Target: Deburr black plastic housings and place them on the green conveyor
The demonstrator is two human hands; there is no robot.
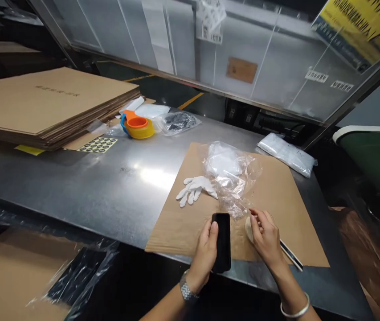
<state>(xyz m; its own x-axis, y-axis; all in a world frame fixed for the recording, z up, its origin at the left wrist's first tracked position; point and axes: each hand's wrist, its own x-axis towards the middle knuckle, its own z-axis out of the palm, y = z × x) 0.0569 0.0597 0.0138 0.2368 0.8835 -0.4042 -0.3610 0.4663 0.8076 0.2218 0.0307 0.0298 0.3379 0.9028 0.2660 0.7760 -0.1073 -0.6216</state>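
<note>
Left hand [206,249] grips a black phone [222,243] end-on to the near edge of the counter [109,196]; right hand [266,236] curls beside it, hold unclear.

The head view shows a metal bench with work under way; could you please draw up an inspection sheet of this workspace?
Surface: metal bench, partly covered by a brown paper sheet.
Job's things: black phone-like item, held; pale round item, partly hidden.
Clutter: white glove and crumpled clear bag on the paper; cardboard stack, sticker sheet and yellow tape roll to the left.
Grips: left grip holds the black item by its side; right grip is beside the pale item, contents unclear.
Cables: too dark behind the bench to tell.
Surroundings: grey partition behind; yellow sign at upper right.
</note>
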